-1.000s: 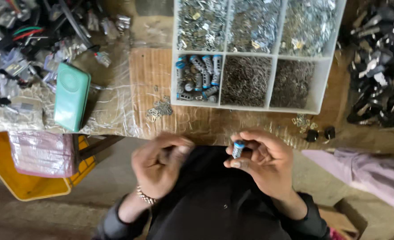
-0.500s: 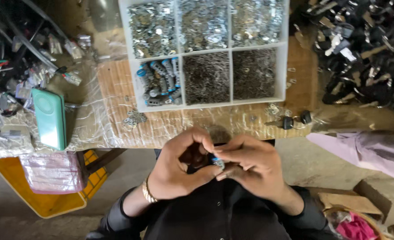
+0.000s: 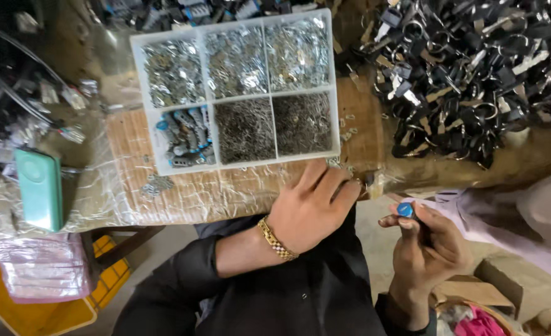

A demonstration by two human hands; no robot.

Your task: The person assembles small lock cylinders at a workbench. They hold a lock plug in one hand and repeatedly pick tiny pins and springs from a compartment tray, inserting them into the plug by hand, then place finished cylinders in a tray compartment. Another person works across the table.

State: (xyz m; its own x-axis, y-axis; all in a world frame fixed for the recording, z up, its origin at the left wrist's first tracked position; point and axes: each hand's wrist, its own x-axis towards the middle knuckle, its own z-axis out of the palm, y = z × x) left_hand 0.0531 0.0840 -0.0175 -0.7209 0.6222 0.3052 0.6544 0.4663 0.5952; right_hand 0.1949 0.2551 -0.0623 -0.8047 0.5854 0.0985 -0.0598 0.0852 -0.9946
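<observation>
The person's right hand (image 3: 428,246) is raised off the bench's right corner and pinches a small part with a round blue cap (image 3: 405,210) between thumb and fingertips. The blue end faces up and toward the bench; the rest of the part is hidden inside the curled fingers, so its long axis cannot be told for sure, though it seems to run down into the palm. The left hand (image 3: 309,208), with a gold bracelet (image 3: 277,239) on the wrist, lies flat on the bench edge, fingers together and stretched toward loose metal bits just below the white compartment tray (image 3: 334,87). That tray holds sorted metal pieces and blue-capped parts. A heap of black keys (image 3: 468,81) lies to the right, and a teal case (image 3: 39,188) lies well to the left.
</observation>
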